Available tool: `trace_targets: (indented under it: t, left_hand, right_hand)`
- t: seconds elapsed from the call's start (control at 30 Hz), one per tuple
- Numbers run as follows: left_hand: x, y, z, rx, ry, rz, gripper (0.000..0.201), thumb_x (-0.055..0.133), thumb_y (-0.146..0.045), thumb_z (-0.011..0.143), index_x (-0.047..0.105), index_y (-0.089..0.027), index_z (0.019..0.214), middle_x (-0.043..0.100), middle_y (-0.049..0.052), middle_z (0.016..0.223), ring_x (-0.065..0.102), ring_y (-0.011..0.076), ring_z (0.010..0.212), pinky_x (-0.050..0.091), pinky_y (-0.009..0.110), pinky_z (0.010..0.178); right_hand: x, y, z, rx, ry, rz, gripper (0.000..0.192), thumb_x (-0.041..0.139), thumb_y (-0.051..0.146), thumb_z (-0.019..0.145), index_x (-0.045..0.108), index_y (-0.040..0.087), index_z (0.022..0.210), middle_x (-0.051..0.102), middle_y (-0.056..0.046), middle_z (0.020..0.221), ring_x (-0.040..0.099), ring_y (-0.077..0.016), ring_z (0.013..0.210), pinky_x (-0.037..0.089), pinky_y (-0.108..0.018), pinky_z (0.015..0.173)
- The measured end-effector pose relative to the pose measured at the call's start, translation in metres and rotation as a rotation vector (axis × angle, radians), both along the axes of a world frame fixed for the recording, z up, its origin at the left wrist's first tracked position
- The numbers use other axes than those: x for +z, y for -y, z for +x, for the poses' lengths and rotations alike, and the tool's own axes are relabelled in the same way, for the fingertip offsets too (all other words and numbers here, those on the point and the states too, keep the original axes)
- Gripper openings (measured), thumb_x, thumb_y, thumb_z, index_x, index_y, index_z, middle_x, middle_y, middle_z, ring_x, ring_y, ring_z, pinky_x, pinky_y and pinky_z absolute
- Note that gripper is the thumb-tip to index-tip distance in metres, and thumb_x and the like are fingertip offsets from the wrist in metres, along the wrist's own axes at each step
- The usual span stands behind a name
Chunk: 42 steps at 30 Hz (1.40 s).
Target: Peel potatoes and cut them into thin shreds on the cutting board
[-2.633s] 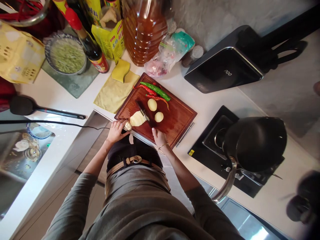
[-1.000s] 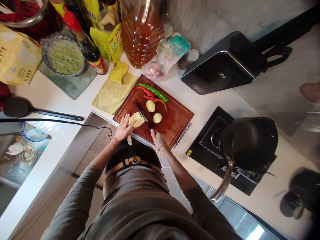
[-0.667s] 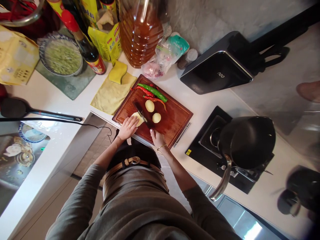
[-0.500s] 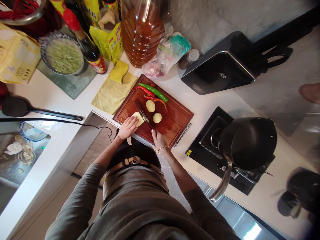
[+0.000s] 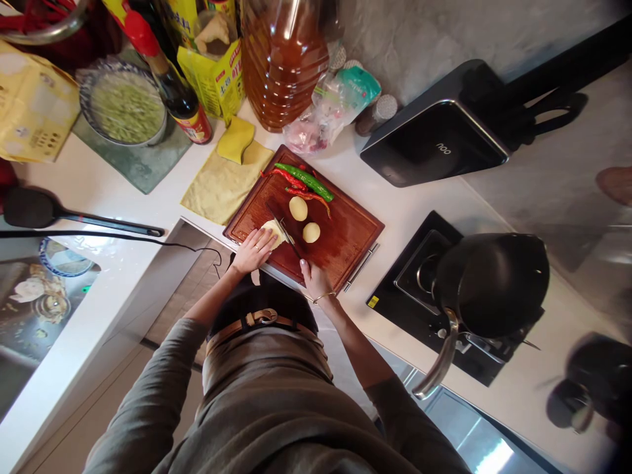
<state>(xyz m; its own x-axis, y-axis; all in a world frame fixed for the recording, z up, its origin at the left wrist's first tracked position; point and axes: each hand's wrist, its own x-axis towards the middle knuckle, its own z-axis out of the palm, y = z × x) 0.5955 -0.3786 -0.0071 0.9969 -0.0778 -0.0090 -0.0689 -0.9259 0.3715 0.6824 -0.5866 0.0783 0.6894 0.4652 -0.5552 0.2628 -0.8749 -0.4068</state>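
Note:
On the wooden cutting board point(image 5: 348, 237), my left hand point(image 5: 253, 251) presses a peeled, pale yellow potato point(image 5: 274, 230) down with its fingers. My right hand point(image 5: 316, 279) grips the handle of a kitchen knife point(image 5: 287, 238), whose dark blade stands at the potato's right side. Whether the edge is inside the potato or just beside it, I cannot tell. Two round, pale potato pieces lie right of the blade, an upper piece point(image 5: 298, 208) and a lower piece point(image 5: 311, 232). Behind them rest a green chili point(image 5: 310, 182) and several red chilies point(image 5: 292, 179).
A yellow cloth point(image 5: 217, 187) lies left of the board. Behind stand a sauce bottle point(image 5: 178, 99), a large oil jug point(image 5: 284, 72) and plastic bags point(image 5: 328, 108). To the right are a black knife block point(image 5: 434, 141) and a pan point(image 5: 498, 283) on the stove. A sink point(image 5: 29, 329) is at left.
The knife blade has shifted slightly up and to the left along the potato's side. My left hand still holds the potato, almost unmoved. The whole view has drifted a little.

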Motion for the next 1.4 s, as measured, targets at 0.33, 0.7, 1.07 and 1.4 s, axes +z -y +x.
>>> trace_targets:
  t: [0.33, 0.7, 1.07, 1.4]
  left_hand:
    - [0.0, -0.001, 0.002, -0.008, -0.018, -0.037, 0.053, 0.039, -0.03, 0.09, 0.035, -0.02, 0.142, 0.034, 0.009, 0.148, 0.032, 0.0261, 0.136, 0.026, 0.045, 0.113]
    - [-0.002, -0.001, 0.003, -0.013, -0.061, -0.055, 0.051, 0.036, -0.032, 0.091, 0.038, -0.02, 0.141, 0.036, 0.008, 0.147, 0.034, 0.0267, 0.136, 0.025, 0.046, 0.114]
    - [-0.005, -0.001, 0.002, -0.016, -0.04, -0.073, 0.051, 0.039, -0.031, 0.09, 0.038, -0.02, 0.14, 0.036, 0.009, 0.147, 0.033, 0.027, 0.136, 0.024, 0.048, 0.114]
    - [-0.005, -0.001, 0.001, -0.012, -0.029, -0.091, 0.052, 0.04, -0.031, 0.09, 0.036, -0.022, 0.142, 0.035, 0.008, 0.148, 0.03, 0.0261, 0.137, 0.023, 0.046, 0.115]
  right_hand:
    - [0.004, 0.0, 0.0, -0.007, -0.02, -0.016, 0.056, 0.019, 0.046, 0.096, 0.064, 0.014, 0.087, 0.069, -0.013, 0.076, 0.062, -0.0189, 0.067, 0.031, -0.026, 0.056]
    - [0.008, 0.001, 0.0, -0.013, -0.033, -0.023, 0.06, 0.016, 0.048, 0.096, 0.064, 0.014, 0.085, 0.069, -0.014, 0.076, 0.063, -0.0195, 0.067, 0.032, -0.026, 0.056]
    - [0.014, 0.0, 0.001, -0.013, -0.044, -0.017, 0.059, 0.018, 0.049, 0.095, 0.064, 0.015, 0.085, 0.068, -0.012, 0.074, 0.062, -0.0192, 0.065, 0.033, -0.026, 0.056]
    - [0.014, -0.006, -0.001, 0.015, -0.032, -0.107, 0.057, 0.02, 0.05, 0.096, 0.065, 0.014, 0.092, 0.07, -0.014, 0.079, 0.063, -0.0193, 0.068, 0.031, -0.026, 0.056]
